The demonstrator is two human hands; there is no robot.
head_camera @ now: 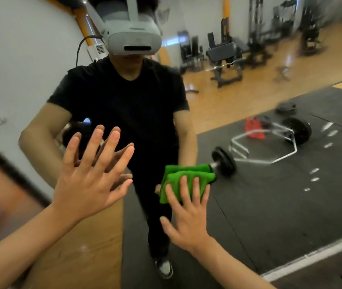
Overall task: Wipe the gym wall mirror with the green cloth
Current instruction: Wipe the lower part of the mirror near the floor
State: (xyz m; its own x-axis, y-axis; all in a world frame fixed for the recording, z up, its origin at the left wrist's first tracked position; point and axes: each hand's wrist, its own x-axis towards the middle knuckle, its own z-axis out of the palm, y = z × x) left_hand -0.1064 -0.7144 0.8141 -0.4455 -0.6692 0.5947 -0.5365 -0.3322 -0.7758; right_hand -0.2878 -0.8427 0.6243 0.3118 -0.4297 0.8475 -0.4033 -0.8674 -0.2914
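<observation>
The wall mirror (270, 195) fills nearly the whole view, right in front of me. My right hand (189, 213) lies flat with straight fingers on a folded green cloth (183, 180) and presses it against the glass at lower centre. My left hand (91, 178) is spread wide, palm toward the mirror at left centre, and its reflection meets the fingertips. Whether the left palm touches the glass I cannot tell. The mirror shows a person in a black shirt with a white headset.
Reflected in the glass: a hex bar with black plates (263, 147) on a dark rubber mat, a red object (254, 128) beside it, weight machines (226, 57) at the back on a wooden floor. A white wall (9, 59) runs along the left.
</observation>
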